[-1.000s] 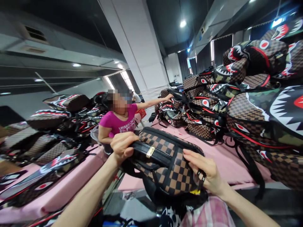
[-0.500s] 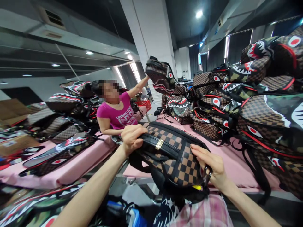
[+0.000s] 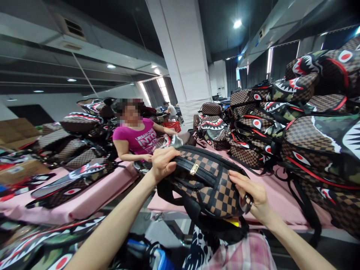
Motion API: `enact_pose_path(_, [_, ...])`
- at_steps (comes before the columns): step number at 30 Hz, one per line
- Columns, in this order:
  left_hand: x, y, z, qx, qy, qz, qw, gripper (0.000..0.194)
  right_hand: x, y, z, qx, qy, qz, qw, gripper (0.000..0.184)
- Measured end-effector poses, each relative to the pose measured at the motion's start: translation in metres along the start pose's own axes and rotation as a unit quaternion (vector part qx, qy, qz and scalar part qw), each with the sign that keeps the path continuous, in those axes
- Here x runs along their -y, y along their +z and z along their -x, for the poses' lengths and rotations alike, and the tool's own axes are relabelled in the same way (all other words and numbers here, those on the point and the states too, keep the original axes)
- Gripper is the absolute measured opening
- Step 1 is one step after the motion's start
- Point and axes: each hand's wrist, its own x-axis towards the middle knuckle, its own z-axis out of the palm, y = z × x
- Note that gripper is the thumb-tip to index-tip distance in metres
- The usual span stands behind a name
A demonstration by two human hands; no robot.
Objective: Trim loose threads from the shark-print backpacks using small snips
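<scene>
A brown-and-black checkered backpack is held on its side in front of me, above the near edge of the pink table. My left hand is closed round its far left end, by a black panel with a small gold plate. My right hand grips the right end, fingers lying over the checkered face and the thumb side partly hidden. A dark ring-like item shows at the right fingers; I cannot make out what it is. Black straps hang from the bag's underside.
Checkered shark-face backpacks are piled on the pink table at right and on another table at left. Across from me a co-worker in a magenta shirt handles a blurred backpack. More bags lie low at left.
The co-worker has taken a backpack off the right pile, lifted it and brought it down in front of them. My view has turned left; both my hands keep their hold on the backpack.
</scene>
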Motion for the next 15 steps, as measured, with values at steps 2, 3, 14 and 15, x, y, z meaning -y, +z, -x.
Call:
enact_pose_path(2, [0.0,0.0,-0.001,0.009,-0.011,-0.013,1.0,0.058,0.002,-0.002,-0.002,0.001,0.026,-0.006,1.0,0.041])
enact_pose_path(3, [-0.001,0.0,-0.002,0.012,-0.02,-0.023,0.999,0.058,0.004,-0.003,-0.004,0.002,0.042,-0.005,0.999,0.038])
enact_pose_path(14, [-0.048,0.033,-0.087,0.082,-0.209,-0.058,0.973,0.049,0.04,-0.031,-0.058,-0.033,0.11,0.176,0.978,0.029])
enact_pose_path(15, [-0.047,0.035,-0.089,0.082,-0.208,-0.06,0.973,0.046,0.032,-0.034,-0.063,-0.047,0.138,0.169,0.975,0.027])
